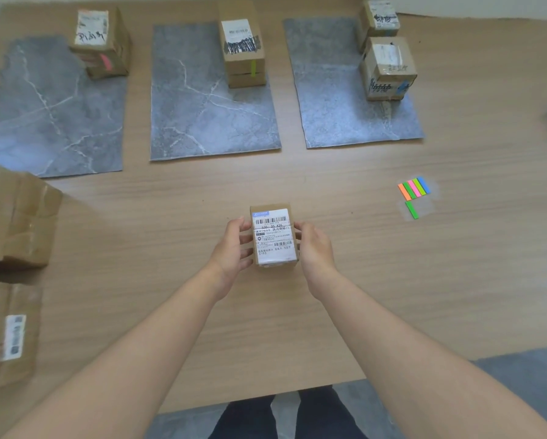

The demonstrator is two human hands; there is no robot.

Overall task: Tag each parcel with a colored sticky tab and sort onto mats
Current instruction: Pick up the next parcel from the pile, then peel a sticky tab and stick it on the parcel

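**Between both sets of fingers, a parcel; the tabs lie off to the right**

Both hands are clamped on the small parcel (273, 237). The left hand (232, 251) has its fingers curled round the left side and the right hand (316, 248) has its fingers wrapped on the right side, with the label face up. The parcel's long axis runs straight away from the person, along the line between the two palms.

No colored tab shows on the faces in view, so tagging looks like the step in hand. The sticky tabs (414, 187) lie to the right of the right fingertips and a little beyond them, well apart. A loose green tab (412, 210) sits just nearer than the strip. The right hand is clearly the closer one, since the left would have to cross over the parcel. Reaching for a tab probably means the right fingers let go while the left hand alone bears the box.
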